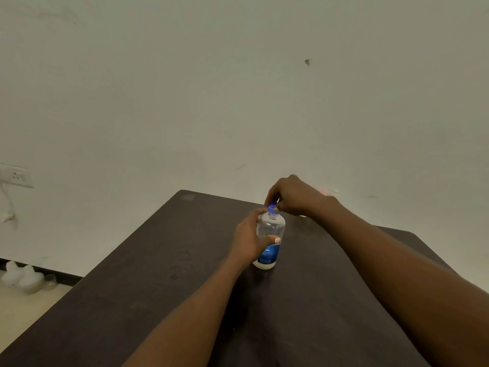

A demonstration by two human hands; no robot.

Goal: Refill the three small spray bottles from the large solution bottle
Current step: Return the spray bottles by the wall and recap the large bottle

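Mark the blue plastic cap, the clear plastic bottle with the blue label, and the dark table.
Blue plastic cap (pixel 272 209): head view, its side.
Clear plastic bottle (pixel 273 227): head view, bare wall above the label.
Dark table (pixel 148 274): head view, bare top left of bottle.

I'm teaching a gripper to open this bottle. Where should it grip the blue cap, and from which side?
Grip the cap by its round side wall, coming from above, fingers on opposite sides: it is small and tops the upright bottle. The right hand pinches it this way while the left hand wraps the bottle's body to steady it.
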